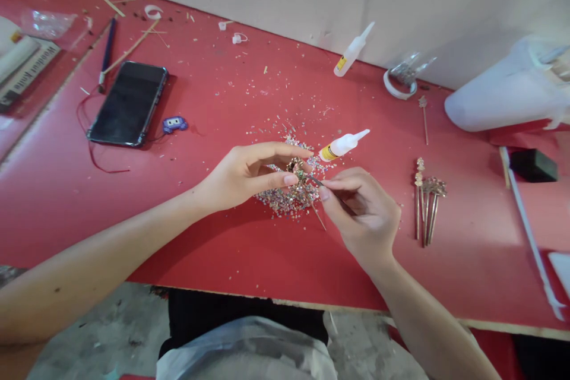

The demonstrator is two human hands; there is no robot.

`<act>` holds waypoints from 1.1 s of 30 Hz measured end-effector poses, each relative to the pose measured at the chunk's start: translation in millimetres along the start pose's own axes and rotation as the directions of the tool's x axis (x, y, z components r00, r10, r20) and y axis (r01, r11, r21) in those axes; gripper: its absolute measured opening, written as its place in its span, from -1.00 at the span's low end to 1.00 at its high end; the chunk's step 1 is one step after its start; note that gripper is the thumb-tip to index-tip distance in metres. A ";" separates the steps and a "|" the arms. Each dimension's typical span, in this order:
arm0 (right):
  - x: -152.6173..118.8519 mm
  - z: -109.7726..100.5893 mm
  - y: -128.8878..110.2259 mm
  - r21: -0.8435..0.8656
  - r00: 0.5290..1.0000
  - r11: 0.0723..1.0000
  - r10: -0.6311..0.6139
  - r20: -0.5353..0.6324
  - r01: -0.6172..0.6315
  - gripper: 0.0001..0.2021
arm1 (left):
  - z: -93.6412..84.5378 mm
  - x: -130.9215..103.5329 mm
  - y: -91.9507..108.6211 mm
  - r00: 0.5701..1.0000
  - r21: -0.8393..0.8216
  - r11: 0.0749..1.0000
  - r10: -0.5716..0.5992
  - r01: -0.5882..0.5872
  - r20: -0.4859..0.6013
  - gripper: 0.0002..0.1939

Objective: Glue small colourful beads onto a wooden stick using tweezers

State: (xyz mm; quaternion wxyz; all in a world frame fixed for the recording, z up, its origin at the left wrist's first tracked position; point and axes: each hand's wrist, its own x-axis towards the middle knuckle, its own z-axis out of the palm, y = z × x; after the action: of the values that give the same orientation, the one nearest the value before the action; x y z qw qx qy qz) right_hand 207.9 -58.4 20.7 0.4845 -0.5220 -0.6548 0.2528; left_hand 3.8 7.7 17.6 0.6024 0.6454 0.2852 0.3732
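My left hand (243, 178) pinches the ornate gold head of a hairpin (295, 164) between thumb and fingers. The pin's thin stem slants down to the right, toward the table's front. In my right hand (367, 208) is a slim dark pair of tweezers (316, 181), its tip close against the hairpin's head. Whether the tips hold a stone is too small to tell. Below both hands spreads a heap of small glittering rhinestones (285, 203), partly covered by my left hand. A white glue bottle (342, 146) with a yellow label lies just beyond the heap.
More gold hairpins (426, 214) lie to the right, with a single pin (424, 122) behind them. A second glue bottle (351, 54) is near the wall. A phone (129, 104) lies left; a white container (499, 89) and black block (533, 165) are right.
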 end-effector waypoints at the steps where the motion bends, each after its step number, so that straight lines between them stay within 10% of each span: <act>1: 0.0 0.2 0.0 -0.007 1.000 1.000 -0.014 -0.002 0.014 -0.86 | 0.1 0.0 0.1 1.000 0.000 1.000 0.000 0.000 0.000 -0.62; 33: -0.8 -0.4 -2.4 -0.198 0.990 0.970 -0.142 0.008 0.141 -0.84 | 0.6 -0.2 2.7 1.000 -0.024 1.000 0.003 -0.003 -0.004 -0.64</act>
State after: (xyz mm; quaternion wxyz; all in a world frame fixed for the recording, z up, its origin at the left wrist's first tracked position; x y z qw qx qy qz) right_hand 207.2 -60.0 22.5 0.4488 -0.5204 -0.7109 0.1497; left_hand 4.0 6.9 20.2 0.6089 0.6378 0.2809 0.3790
